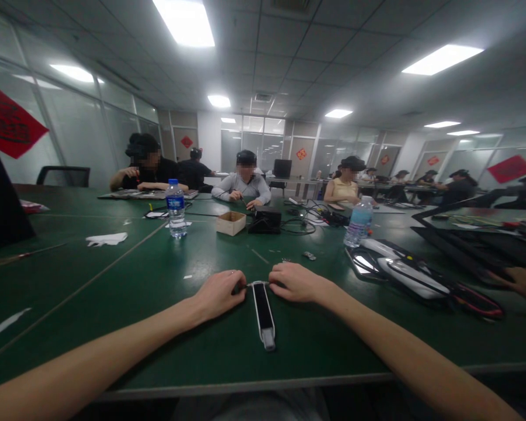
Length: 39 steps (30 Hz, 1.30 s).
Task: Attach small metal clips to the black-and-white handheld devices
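Observation:
On the green table in front of me lies a slim, flat device [264, 310] with a black face, a white edge and a grey block at its near end. My left hand [223, 290] is closed in a pinch just left of the device's far end. Opposite it, my right hand [296, 282] pinches at the right side of that same end. A thin, pale piece seems to run from the far end toward both sets of fingertips. What exactly the fingers grip is too small to make out.
Ahead stand a water bottle [175, 209], a small open box [230, 223] and a black box [265, 219] among cables. To the right are a second bottle [359, 222] and white-and-black cased tools [414, 275]. Another person's hand [523, 283] shows at the right edge. Several people sit beyond.

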Each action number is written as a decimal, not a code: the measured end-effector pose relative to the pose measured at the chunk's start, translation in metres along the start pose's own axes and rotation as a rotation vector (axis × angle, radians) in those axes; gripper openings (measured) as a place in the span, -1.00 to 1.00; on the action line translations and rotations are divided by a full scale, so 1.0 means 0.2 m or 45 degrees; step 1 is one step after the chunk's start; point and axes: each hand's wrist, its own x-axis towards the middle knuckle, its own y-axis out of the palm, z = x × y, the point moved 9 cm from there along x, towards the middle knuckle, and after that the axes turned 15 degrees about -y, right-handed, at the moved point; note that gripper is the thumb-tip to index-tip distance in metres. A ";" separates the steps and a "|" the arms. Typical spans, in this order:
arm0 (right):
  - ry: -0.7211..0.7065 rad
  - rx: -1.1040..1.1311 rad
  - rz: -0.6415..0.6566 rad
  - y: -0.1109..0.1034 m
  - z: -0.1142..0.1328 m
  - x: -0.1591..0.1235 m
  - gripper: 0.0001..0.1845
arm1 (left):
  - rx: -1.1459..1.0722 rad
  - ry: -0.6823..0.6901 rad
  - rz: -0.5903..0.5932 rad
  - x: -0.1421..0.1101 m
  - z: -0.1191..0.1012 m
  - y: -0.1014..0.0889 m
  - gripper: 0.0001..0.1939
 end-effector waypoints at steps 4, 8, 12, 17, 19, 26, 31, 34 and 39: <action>-0.010 -0.010 -0.010 0.01 0.00 0.00 -0.78 | 0.008 0.004 -0.005 0.00 0.00 0.00 -0.88; -0.001 -0.017 0.001 0.02 0.00 0.01 -0.78 | 0.030 0.032 -0.002 -0.01 -0.02 -0.01 -0.87; 0.006 -0.022 0.004 0.02 0.00 0.01 -0.77 | 0.056 0.042 0.005 -0.01 -0.03 -0.01 -0.86; -0.006 0.009 -0.004 0.00 0.01 0.01 -0.77 | 0.058 0.056 0.026 -0.01 -0.03 0.00 -0.84; -0.005 0.009 0.006 -0.01 0.01 0.00 -0.81 | 0.044 0.062 0.028 -0.01 -0.03 0.00 -0.85; 0.336 -0.190 -0.072 -0.05 -0.25 -0.10 -0.77 | -0.012 0.058 -0.014 0.00 0.00 0.02 -0.84; 0.440 -0.163 -0.058 0.03 -0.40 -0.16 -0.74 | -0.064 0.032 -0.029 0.00 0.03 0.02 -0.84; 0.456 -0.132 -0.070 0.06 -0.43 -0.17 -0.72 | -0.061 0.032 -0.015 0.00 0.02 0.01 -0.85; 0.450 -0.137 -0.080 0.07 -0.44 -0.17 -0.65 | -0.065 0.033 -0.020 0.00 0.01 0.01 -0.86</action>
